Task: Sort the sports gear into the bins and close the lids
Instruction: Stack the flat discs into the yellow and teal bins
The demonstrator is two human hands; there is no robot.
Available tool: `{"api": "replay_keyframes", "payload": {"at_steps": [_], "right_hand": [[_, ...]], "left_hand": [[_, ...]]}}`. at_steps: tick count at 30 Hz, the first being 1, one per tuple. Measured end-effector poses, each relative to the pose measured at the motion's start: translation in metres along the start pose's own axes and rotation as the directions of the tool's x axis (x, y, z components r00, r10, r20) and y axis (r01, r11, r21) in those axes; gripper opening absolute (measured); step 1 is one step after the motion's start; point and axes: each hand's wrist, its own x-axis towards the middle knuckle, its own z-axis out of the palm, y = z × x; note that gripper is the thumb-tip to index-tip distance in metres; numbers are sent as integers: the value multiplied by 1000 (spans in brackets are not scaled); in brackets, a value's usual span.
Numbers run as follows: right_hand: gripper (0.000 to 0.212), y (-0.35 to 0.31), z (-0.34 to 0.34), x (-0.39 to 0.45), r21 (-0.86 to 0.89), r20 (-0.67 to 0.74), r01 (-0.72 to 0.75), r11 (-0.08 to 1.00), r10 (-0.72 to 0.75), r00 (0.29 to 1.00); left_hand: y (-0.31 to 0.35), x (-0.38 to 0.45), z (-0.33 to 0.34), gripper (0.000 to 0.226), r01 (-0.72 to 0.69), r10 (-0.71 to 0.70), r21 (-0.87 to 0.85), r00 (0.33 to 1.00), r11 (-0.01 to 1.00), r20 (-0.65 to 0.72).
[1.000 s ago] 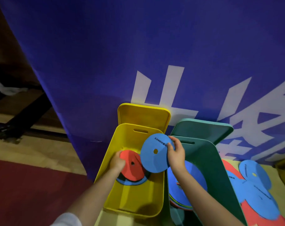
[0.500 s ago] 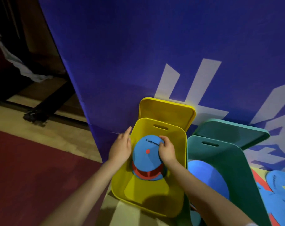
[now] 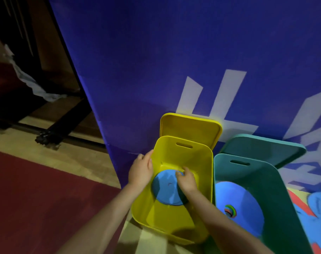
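Right hand [image 3: 187,180] reaches down inside the yellow bin [image 3: 203,182], its curled fingers on the far edge of a blue disc [image 3: 165,189] lying on the bin's floor, though whether they pinch it or only press on it is hard to tell. Left hand [image 3: 140,171] lies with straight fingers against the bin's left rim, its palm hidden. Beside it, the green bin [image 3: 277,191] holds another blue disc [image 3: 238,208]; more discs [image 3: 317,213] at right are cut off by the frame.
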Motion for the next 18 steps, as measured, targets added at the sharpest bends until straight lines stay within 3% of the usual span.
{"api": "replay_keyframes", "payload": {"at_steps": [4,7,12,18], "right_hand": [[27,-16,-50,-38,60,-21,309,949,-308,951],[21,-14,-94,-68,99,-102,430,897,-421,901],[26,24,-153,-112,286,-307,423,860,-336,891],[22,107,-231,-154,364,-517,365,857,-140,845]], "left_hand": [[14,-7,-10,43,-44,50,176,998,983,-29],[42,-17,-16,39,-40,46,86,997,995,-63],[134,-47,4,33,-224,223,-222,974,949,-30],[247,-111,66,31,-294,385,-480,917,826,102]]}}
